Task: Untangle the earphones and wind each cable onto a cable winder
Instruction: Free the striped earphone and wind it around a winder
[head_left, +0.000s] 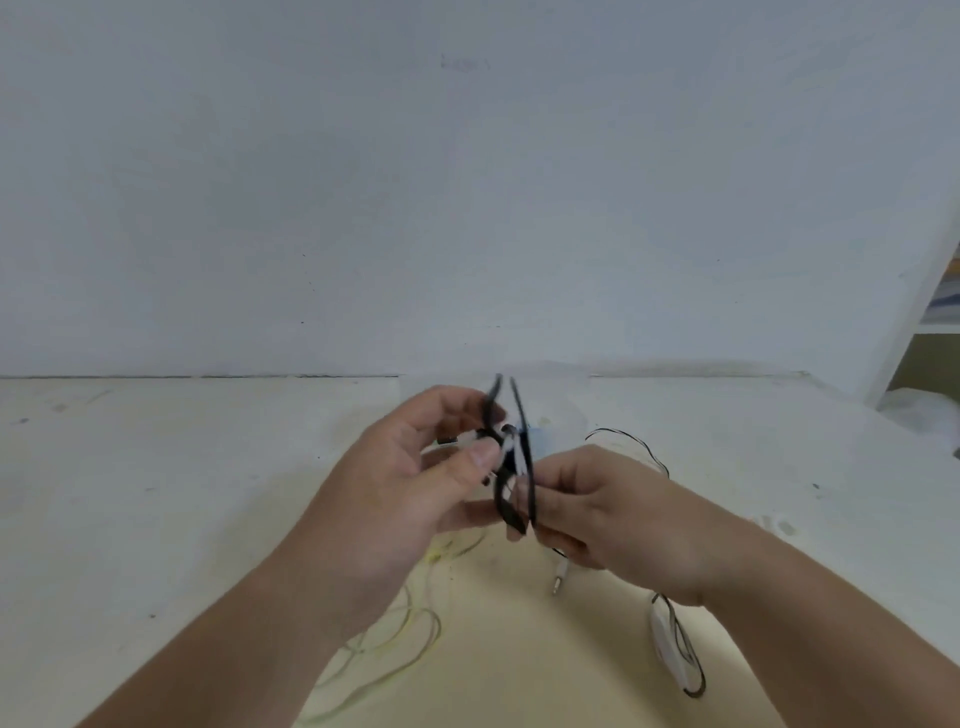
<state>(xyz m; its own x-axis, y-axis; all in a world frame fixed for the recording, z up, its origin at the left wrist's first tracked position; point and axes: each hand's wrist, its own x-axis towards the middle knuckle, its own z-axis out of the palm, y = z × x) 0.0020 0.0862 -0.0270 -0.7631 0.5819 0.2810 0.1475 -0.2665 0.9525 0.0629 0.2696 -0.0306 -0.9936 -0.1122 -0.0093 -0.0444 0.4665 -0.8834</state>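
1. Starting nearest us, we see a thin yellow-green cable (437, 629) in slack loops on the cream table (208, 467). To the right lies a flat white piece (667, 649) crossed by black wire.
2. A metal jack plug (557, 583) lies just below the right hand (602, 504).
3. Above the table, the left hand (410, 483) pinches the black cable (530, 467) between thumb and fingers where a white strand crosses it. The right hand's curled fingers pinch the lower bend.
4. We judge it light, limp and rubbery, so it is best held near the crossing and eased, never yanked.
5. Beyond lie a pale blue object (541, 441) and a hair-thin black wire (631, 435).
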